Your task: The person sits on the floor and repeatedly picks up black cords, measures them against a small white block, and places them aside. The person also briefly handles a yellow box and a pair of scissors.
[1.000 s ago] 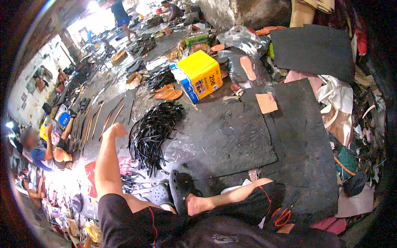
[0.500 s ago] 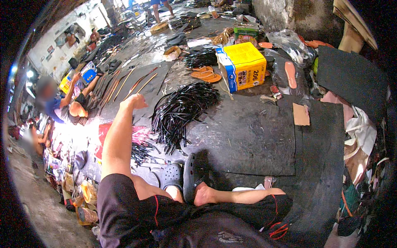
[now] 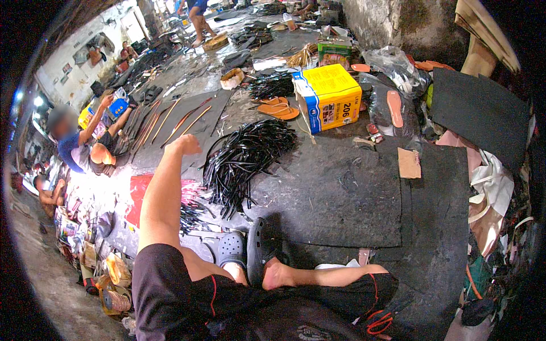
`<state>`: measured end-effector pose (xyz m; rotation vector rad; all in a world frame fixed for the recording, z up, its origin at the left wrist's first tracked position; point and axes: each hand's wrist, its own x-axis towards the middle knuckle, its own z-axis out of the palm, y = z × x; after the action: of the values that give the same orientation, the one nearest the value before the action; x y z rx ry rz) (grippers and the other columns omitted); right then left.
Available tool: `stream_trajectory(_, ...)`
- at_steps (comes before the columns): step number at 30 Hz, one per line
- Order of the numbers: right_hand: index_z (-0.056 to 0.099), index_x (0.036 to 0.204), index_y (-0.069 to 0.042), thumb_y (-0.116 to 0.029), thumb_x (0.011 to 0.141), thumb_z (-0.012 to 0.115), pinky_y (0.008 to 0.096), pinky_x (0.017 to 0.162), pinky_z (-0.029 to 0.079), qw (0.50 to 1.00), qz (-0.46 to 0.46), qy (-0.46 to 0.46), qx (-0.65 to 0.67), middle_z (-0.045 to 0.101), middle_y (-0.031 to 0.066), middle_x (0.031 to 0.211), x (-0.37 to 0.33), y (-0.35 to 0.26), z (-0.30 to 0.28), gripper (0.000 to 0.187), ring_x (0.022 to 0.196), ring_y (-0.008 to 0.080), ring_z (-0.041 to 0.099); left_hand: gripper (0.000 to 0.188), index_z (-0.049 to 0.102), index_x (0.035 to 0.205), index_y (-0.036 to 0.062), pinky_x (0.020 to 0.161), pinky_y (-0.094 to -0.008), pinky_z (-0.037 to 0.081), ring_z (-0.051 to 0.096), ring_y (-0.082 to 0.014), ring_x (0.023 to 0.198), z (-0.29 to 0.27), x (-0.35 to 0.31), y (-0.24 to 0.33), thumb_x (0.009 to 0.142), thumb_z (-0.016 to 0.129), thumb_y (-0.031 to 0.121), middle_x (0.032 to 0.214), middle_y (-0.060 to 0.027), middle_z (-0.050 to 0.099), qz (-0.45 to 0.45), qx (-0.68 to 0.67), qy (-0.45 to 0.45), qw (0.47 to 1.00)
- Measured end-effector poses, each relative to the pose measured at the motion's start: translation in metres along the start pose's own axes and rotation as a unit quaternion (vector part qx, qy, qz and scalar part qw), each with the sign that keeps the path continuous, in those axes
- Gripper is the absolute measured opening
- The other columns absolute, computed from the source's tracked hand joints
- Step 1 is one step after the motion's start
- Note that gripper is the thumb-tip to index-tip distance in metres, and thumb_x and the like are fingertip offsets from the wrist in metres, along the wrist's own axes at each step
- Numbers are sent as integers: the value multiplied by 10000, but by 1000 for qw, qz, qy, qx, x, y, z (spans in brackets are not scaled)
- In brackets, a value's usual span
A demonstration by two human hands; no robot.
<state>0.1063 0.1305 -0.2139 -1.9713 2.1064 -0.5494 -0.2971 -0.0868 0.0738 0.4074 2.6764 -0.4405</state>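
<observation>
Left hand (image 3: 185,144): held near the black strips (image 3: 245,160)
Fingers (image 3: 196,148): whether apart or together cannot be told
Yellow box (image 3: 329,96): placed beside orange sandals (image 3: 278,110)

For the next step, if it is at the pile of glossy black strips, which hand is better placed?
Probably the left hand: it is stretched forward, close to the left side of the pile of glossy black strips. The right hand is out of view.

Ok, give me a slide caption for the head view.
Left hand held out, left of a pile of glossy black strips, with orange flip-flops and a yellow-and-blue carton beyond.
</observation>
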Motion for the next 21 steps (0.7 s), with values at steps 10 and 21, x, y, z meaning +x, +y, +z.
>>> stream_trajectory(10, 568, 510, -169, -239, 653, 635, 428, 483, 422, 990, 74, 94, -80, 599, 43, 552, -6, -5, 16, 172, 547, 227, 625, 474, 678, 1236, 100, 1041, -454, 470, 571, -320, 1252, -11, -15, 17, 895, 598, 420, 1326, -134, 623, -46, -33, 7, 998)
stream_trajectory(21, 513, 510, -164, -223, 699, 615, 401, 490, 404, 978, 85, 124, -143, 562, 45, 550, -7, -2, 32, 223, 525, 207, 582, 326, 755, 1011, 87, 881, -398, 544, 705, -265, 968, 3, 16, -1, 839, 642, 339, 996, -109, 750, -23, -37, -49, 998)
